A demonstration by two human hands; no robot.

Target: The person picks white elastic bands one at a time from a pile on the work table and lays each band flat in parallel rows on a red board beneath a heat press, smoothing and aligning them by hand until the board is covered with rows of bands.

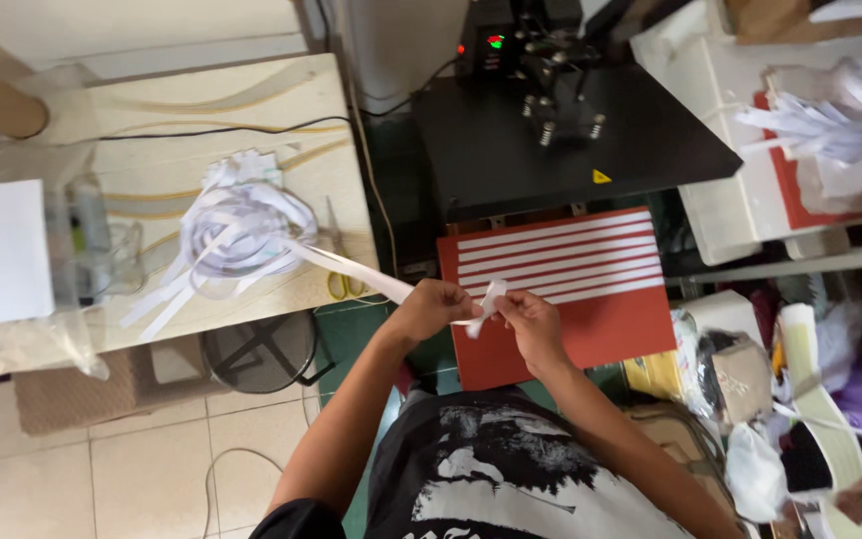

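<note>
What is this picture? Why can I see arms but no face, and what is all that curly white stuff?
The camera sits on a person's head and looks down, so you see only their arms and dark printed shirt. The left hand and right hand both pinch a long white paper strip. That strip trails off to a tangled pile of white paper strips on the pale wooden table. Yellow-handled scissors lie beside the pile. In front of the hands is a red rectangular sheet with white stripes. Behind it stands a black flat press machine with small lights. More white strips are heaped at the upper right.
</note>
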